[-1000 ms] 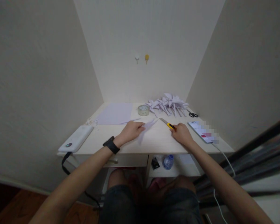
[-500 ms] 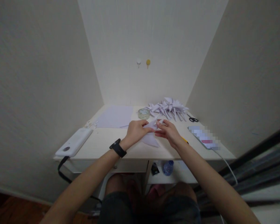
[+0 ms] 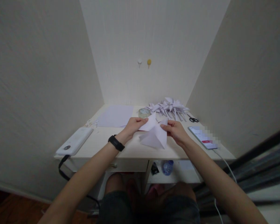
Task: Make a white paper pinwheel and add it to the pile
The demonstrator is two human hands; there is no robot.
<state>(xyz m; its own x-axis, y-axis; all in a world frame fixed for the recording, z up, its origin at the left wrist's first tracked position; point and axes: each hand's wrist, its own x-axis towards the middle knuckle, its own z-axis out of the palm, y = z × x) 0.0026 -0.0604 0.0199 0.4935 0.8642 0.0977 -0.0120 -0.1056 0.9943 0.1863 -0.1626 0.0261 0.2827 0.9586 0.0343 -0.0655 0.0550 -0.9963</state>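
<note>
A piece of white paper (image 3: 156, 137) with creased, flared flaps is held above the desk between my two hands. My left hand (image 3: 134, 126) pinches one flap on its left side, thumb on top. On the opposite side my right hand (image 3: 177, 131) grips another raised flap between thumb and fingers. The paper's lower part hangs free, pointing down near the desk's front. Behind it lie a roll of clear tape (image 3: 144, 112) and a heap of white paper pinwheels (image 3: 169, 105) on paper sticks.
A flat white sheet (image 3: 115, 115) lies at the back left, and a white power bank (image 3: 74, 141) with a black cable sits at the left edge. Black scissors (image 3: 193, 119) and a phone (image 3: 203, 137) on a cable are at the right. A bottle (image 3: 167, 168) stands on the shelf below.
My hands have moved apart, my left one slightly left and my right one to the right. Between them the paper has spread from a bunched shape into wide flaps.
</note>
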